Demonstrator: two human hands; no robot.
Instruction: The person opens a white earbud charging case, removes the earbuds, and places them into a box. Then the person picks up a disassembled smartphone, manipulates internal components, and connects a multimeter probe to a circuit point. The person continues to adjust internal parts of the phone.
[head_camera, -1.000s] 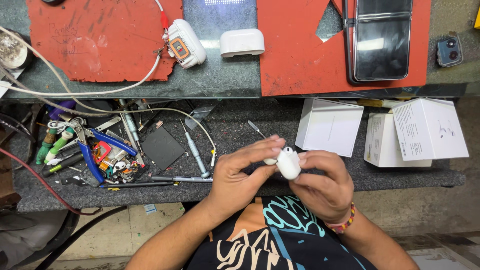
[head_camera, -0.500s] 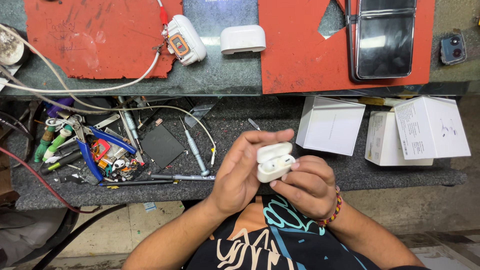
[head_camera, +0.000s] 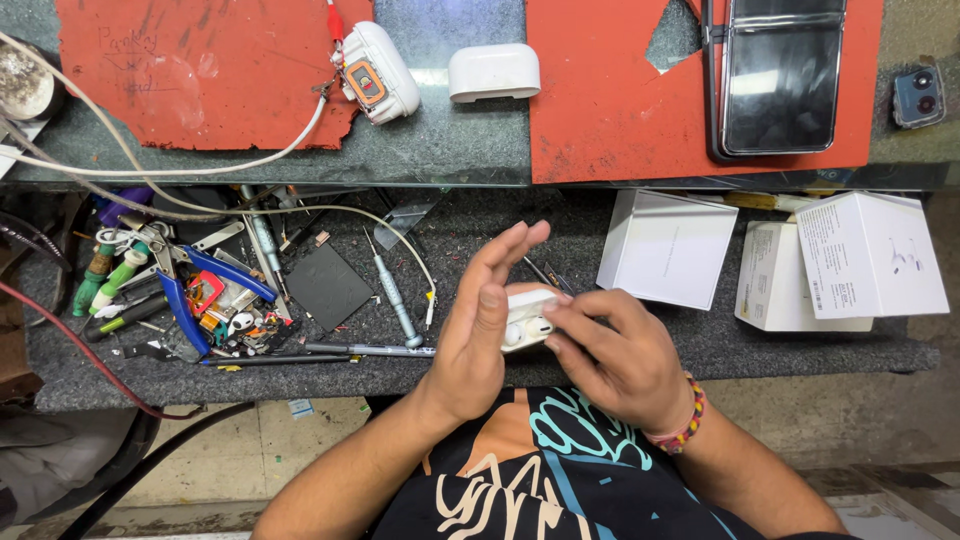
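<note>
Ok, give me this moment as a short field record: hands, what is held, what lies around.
left hand: fingers spread, palm against the small white earbud case
right hand: fingers grip the case from the other side
case lid: appears open, earbuds showing
lower shelf: blue-handled pliers, grey screwdriver, white cardboard boxes
upper shelf: red mat, dark folding phone

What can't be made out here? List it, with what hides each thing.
Head view only:
- Earbud case: most of it is covered by the left hand and right hand.
- Left hand's palm side: turned away from the camera.
- Camera module: too small for detail.
- Round dish: cut off by the left edge.
</note>
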